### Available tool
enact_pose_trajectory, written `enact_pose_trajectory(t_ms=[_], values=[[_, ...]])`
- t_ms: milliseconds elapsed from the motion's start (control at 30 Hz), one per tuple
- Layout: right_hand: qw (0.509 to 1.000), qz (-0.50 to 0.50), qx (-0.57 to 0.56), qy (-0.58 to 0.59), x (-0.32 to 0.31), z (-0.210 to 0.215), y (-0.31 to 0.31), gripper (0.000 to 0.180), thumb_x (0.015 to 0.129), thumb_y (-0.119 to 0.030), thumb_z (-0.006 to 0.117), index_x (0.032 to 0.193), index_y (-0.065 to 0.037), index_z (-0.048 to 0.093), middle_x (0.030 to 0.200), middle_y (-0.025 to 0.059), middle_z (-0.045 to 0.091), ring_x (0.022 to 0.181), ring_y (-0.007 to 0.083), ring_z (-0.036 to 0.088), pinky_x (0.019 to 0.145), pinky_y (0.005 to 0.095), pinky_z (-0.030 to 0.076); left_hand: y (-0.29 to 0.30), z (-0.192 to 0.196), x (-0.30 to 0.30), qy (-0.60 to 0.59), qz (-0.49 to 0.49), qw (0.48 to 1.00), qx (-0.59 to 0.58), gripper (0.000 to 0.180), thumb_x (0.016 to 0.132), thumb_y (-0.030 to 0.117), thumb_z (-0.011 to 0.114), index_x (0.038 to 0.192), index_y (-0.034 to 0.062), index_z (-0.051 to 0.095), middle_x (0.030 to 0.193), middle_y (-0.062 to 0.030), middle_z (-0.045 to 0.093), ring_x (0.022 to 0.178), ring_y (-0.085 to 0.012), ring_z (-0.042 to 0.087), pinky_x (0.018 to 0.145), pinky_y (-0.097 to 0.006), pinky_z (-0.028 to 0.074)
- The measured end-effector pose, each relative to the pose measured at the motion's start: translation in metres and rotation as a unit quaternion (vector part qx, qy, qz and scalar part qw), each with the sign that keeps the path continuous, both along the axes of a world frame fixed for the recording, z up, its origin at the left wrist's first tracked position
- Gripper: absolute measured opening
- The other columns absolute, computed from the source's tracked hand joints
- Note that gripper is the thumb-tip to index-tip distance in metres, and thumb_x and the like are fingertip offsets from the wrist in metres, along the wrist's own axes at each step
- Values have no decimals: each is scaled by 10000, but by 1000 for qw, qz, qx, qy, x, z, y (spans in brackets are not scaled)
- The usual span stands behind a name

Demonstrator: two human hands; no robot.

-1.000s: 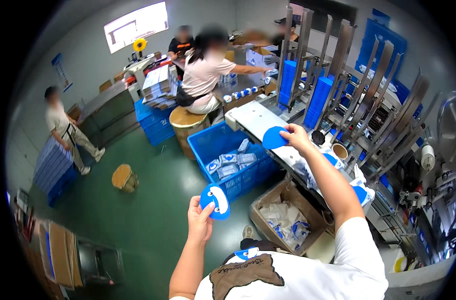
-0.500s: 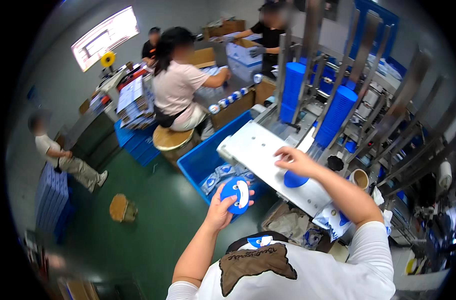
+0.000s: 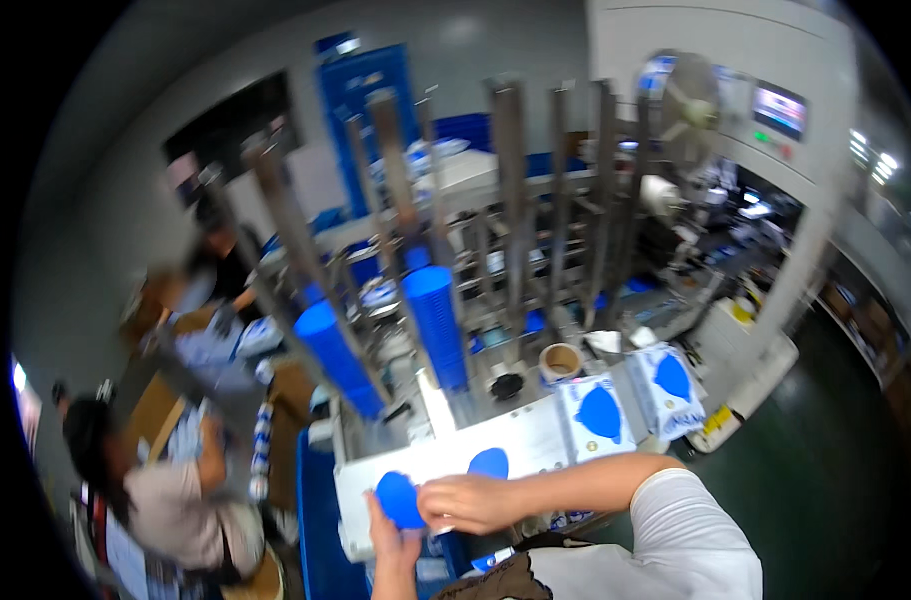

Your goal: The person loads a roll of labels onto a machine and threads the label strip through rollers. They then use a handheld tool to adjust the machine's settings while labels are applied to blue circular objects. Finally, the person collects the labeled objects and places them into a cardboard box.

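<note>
My left hand [image 3: 393,543] holds a round blue disc [image 3: 399,499] upright above the white metal worktop [image 3: 370,535]; the side facing me looks plain blue. My right hand [image 3: 467,503] is at the disc's right edge with its fingers drawn together. A small white bit shows under those fingers, too blurred to name. Behind my right wrist another round blue piece [image 3: 489,462] lies on the worktop, partly covered by the forearm.
Two stacks of blue discs, one on the left [image 3: 337,355] and one on the right [image 3: 435,325], stand between metal posts. White-and-blue packets [image 3: 597,418] lie right, beside a cardboard tape roll [image 3: 559,362]. A blue bin [image 3: 318,500] sits below left. A seated co-worker [image 3: 175,500] is at far left.
The view has swung right toward the machine. My left hand has brought the disc over the worktop, and its cartoon face no longer shows. My right hand has come to the disc.
</note>
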State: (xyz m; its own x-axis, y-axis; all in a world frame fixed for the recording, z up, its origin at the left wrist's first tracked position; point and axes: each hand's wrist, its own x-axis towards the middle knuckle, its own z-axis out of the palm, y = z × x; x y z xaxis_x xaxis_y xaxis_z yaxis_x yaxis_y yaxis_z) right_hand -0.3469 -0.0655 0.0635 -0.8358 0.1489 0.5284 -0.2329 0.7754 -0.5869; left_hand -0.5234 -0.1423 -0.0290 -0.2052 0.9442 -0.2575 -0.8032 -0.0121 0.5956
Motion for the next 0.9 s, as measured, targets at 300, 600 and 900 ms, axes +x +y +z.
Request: enact_pose_trajectory(t_ms=[300,600,900], values=[[850,-146,-292,-413,81,-139,-56,210,785,-101,574,985,-54,530,867,76,576,708,169,542,617,305,427,46,1,3,52,-99,993,-22,450,942,375,425,1241,38,400,1154,-152,512,1047,-302,552,765,-483,510],[937,-233,246,-88,49,-22,-36,326,843,-138,533,1160,-66,515,1169,131,530,1088,274,520,914,388,437,25,-5,23,-31,-354,933,-64,434,887,357,380,1216,90,473,1210,-122,527,1083,-264,529,933,-442,412],[838,-383,322,218,18,188,121,333,767,53,564,1078,-54,616,1041,160,631,865,281,644,739,332,528,-26,-53,29,212,-603,754,151,440,930,293,488,1280,33,432,1325,-95,440,1219,-192,397,1009,-321,316]])
